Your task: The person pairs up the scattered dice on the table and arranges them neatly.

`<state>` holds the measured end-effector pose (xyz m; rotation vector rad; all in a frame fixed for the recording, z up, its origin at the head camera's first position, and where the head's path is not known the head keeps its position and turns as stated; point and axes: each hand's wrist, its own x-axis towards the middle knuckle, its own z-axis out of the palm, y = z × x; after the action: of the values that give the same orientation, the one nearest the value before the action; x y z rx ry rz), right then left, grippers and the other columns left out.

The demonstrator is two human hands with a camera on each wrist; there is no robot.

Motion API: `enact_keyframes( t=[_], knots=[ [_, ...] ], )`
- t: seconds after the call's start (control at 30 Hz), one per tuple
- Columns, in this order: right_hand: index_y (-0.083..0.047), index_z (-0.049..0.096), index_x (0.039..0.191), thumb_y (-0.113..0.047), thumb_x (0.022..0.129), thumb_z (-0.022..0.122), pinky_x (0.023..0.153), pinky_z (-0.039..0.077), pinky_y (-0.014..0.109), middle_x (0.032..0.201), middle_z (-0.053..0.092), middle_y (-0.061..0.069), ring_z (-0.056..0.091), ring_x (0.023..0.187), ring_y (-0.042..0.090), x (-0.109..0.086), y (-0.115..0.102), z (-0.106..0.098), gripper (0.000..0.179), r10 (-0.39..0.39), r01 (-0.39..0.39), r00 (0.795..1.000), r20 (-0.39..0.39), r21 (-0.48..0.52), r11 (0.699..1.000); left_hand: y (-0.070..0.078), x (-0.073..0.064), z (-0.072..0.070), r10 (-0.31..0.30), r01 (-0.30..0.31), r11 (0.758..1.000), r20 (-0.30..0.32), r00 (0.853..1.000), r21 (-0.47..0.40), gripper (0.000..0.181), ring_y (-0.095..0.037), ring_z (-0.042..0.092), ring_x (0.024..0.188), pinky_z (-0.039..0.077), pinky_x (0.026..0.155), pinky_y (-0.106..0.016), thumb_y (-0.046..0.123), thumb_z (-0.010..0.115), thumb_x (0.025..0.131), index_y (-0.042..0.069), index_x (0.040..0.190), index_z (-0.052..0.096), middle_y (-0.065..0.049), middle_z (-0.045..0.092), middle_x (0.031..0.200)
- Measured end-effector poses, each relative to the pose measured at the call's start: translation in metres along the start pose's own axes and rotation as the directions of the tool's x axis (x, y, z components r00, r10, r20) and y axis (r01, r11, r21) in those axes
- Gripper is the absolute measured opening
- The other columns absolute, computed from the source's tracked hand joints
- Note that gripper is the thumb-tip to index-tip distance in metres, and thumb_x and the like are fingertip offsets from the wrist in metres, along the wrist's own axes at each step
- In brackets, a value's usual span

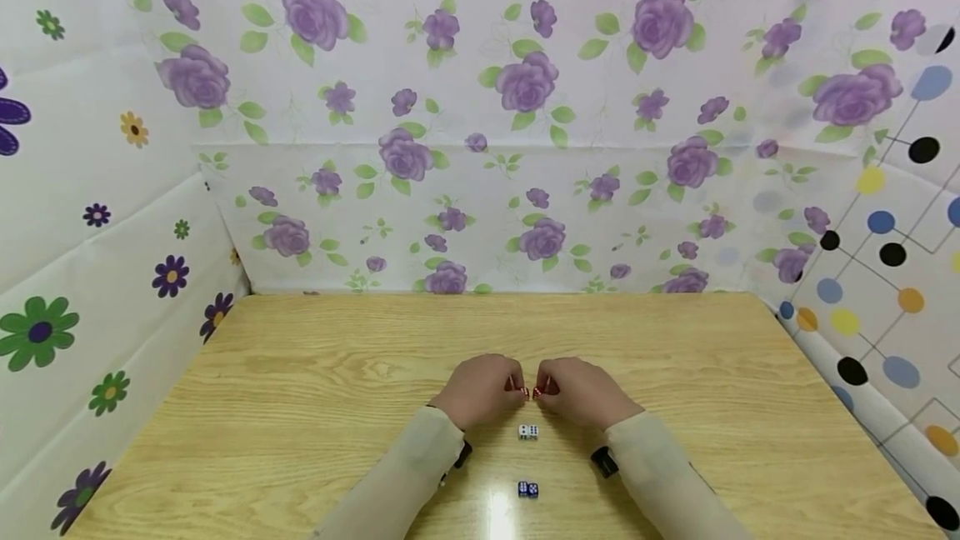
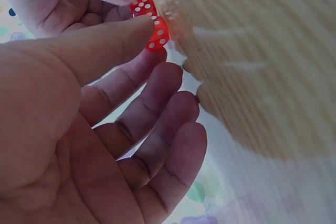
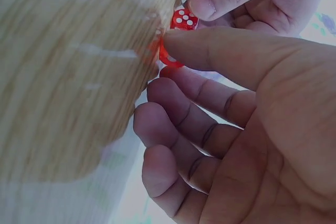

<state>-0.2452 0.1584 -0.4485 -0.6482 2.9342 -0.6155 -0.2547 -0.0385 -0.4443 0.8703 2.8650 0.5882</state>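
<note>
Two red dice with white pips sit close to the wooden table, side by side between my hands. My left hand (image 1: 480, 390) pinches the left red die (image 2: 158, 39) between thumb and index finger, its other fingers loosely bent. From the other side my right hand (image 1: 583, 392) grips the right red die (image 3: 171, 59) the same way, and its thumb covers part of that die in the right wrist view. In the head view a narrow gap shows between the left die (image 1: 524, 394) and the right die (image 1: 537, 393).
Nearer to me on the wooden table (image 1: 315, 407) stands a pair of white dice (image 1: 528, 432), side by side. Closer still is a pair of dark blue dice (image 1: 528, 490). A flowered cloth (image 1: 480, 190) hangs behind the table, with patterned cloths along both sides.
</note>
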Motion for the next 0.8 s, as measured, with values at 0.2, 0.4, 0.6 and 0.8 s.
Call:
enact_keyframes(
  t=[0.2,0.4,0.6,0.8],
  knots=[
    [-0.018,0.069,0.086,-0.016,0.092,0.079,0.067,0.048,0.033,0.076,0.061,-0.011,0.053,0.069,0.008,-0.0007,0.0005,-0.0007,0.012,0.014,-0.014,1.000,-0.003,-0.010,1.000,-0.0010,0.0010,-0.0006,-0.006,0.006,1.000,0.010,1.000,0.015,0.008,-0.005,0.057,0.073,0.050,0.069,-0.028,0.024,0.079,0.094,0.019,0.092,0.073,0.010,0.066,0.084],
    [-0.019,0.069,0.085,-0.016,0.092,0.079,0.065,0.046,0.033,0.075,0.059,-0.011,0.051,0.068,0.009,0.0001,-0.0006,0.0006,0.013,0.001,-0.001,1.000,-0.001,-0.013,1.000,0.0001,0.0014,0.0002,0.002,-0.002,1.000,0.007,1.000,0.018,0.007,-0.005,0.056,0.072,0.050,0.069,-0.027,0.023,0.078,0.094,0.019,0.092,0.074,0.011,0.066,0.083],
    [-0.019,0.069,0.085,-0.016,0.093,0.078,0.064,0.046,0.033,0.075,0.059,-0.010,0.051,0.068,0.009,0.0010,-0.0013,0.0025,0.013,0.001,-0.001,1.000,-0.007,-0.018,1.000,0.0013,0.0012,-0.0011,0.014,-0.014,1.000,-0.001,1.000,0.012,0.004,-0.005,0.056,0.072,0.050,0.068,-0.027,0.019,0.076,0.095,0.017,0.093,0.074,0.009,0.067,0.083],
    [-0.018,0.069,0.086,-0.016,0.092,0.079,0.064,0.046,0.033,0.075,0.060,-0.010,0.051,0.067,0.009,0.0000,-0.0004,0.0011,0.012,0.009,-0.009,1.000,-0.009,-0.002,1.000,-0.0008,0.0014,-0.0019,-0.005,0.005,1.000,0.001,1.000,0.003,0.005,-0.007,0.058,0.075,0.051,0.070,-0.029,0.019,0.076,0.094,0.015,0.094,0.073,0.008,0.067,0.085]
  ],
)
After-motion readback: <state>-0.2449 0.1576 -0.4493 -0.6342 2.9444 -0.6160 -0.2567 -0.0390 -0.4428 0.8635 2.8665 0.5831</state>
